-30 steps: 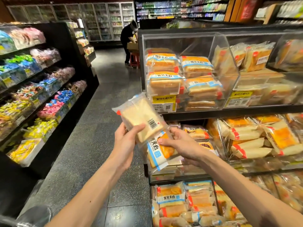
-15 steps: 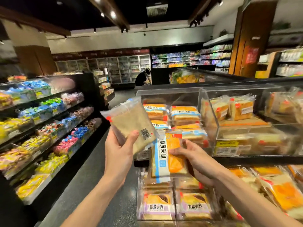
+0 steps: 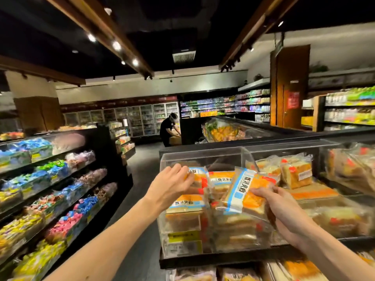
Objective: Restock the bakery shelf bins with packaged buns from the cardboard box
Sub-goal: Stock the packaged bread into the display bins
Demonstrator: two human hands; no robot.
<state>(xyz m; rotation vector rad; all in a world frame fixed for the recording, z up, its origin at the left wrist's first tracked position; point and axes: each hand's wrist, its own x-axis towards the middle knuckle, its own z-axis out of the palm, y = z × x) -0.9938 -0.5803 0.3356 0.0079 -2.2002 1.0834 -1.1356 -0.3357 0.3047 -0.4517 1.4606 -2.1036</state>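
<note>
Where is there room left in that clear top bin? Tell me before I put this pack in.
Free: the dark gap at the back of the clear bin, above both stacks. Crowded: the left stack, where your left hand holds the top pack, and the middle stack beside it. The held pack in your right hand should fit that gap.
</note>
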